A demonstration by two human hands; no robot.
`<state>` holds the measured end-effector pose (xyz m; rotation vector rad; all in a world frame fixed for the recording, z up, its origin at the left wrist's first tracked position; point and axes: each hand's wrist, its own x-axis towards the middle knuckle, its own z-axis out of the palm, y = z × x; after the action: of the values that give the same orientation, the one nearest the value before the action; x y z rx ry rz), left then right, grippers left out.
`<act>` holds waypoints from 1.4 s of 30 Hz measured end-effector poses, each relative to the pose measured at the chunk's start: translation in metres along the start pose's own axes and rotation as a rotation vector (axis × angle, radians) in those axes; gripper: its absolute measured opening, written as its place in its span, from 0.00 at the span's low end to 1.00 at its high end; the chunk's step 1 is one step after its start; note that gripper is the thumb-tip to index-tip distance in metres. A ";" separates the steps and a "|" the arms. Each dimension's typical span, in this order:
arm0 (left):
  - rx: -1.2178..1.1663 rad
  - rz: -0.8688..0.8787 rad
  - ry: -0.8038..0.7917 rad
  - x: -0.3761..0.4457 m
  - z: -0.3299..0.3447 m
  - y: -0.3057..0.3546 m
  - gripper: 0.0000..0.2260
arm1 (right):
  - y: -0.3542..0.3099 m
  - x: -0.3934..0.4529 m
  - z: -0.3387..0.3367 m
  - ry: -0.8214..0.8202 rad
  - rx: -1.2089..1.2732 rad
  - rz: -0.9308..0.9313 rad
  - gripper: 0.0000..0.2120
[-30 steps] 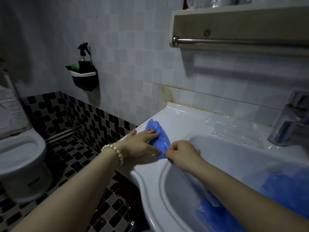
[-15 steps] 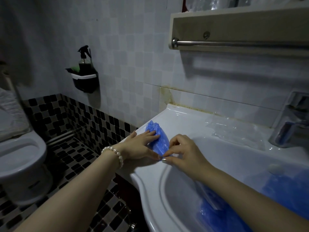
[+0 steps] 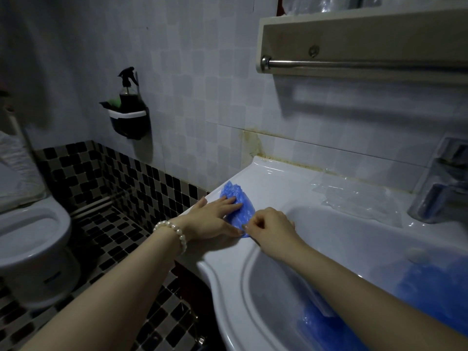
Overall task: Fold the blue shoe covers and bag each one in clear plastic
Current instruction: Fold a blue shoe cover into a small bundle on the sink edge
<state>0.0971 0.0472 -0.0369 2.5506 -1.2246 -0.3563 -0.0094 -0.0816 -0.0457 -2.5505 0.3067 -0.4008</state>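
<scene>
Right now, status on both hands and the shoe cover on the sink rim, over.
Left hand flat, pressing crinkled blue plastic shoe cover on white sink rim. Right hand pinching its near corner. Nothing in the way.

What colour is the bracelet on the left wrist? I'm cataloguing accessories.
White, pearl-like beads; bracelet shows best in the head view.

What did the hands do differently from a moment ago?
The right hand, whose fingers had loosened half a second ago, curled again and pinches the near corner of the blue shoe cover. The left hand stayed flat, pressing the cover on the sink rim.
</scene>
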 end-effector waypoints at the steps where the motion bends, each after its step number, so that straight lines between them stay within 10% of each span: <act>1: -0.003 -0.002 0.000 0.000 0.000 0.000 0.32 | 0.006 -0.004 -0.001 0.012 0.158 -0.067 0.10; 8: -0.020 0.005 -0.003 0.001 -0.001 0.000 0.31 | 0.028 0.001 -0.005 0.134 -0.016 -0.439 0.06; 16: 0.004 -0.001 0.026 0.004 0.001 -0.001 0.28 | -0.001 0.012 0.003 -0.006 -0.221 0.068 0.10; 25: 0.024 0.010 0.028 0.002 0.000 -0.001 0.29 | 0.032 -0.002 0.007 0.141 0.384 -0.284 0.03; 37: 0.031 -0.006 0.016 0.004 0.001 -0.002 0.27 | -0.004 0.020 -0.001 -0.068 -0.273 0.025 0.09; 42: 0.041 -0.002 0.007 0.003 -0.001 -0.001 0.27 | 0.018 0.009 -0.005 0.003 0.319 -0.155 0.12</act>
<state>0.0999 0.0456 -0.0367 2.5855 -1.2394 -0.3253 -0.0047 -0.1016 -0.0493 -2.2662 0.0404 -0.4712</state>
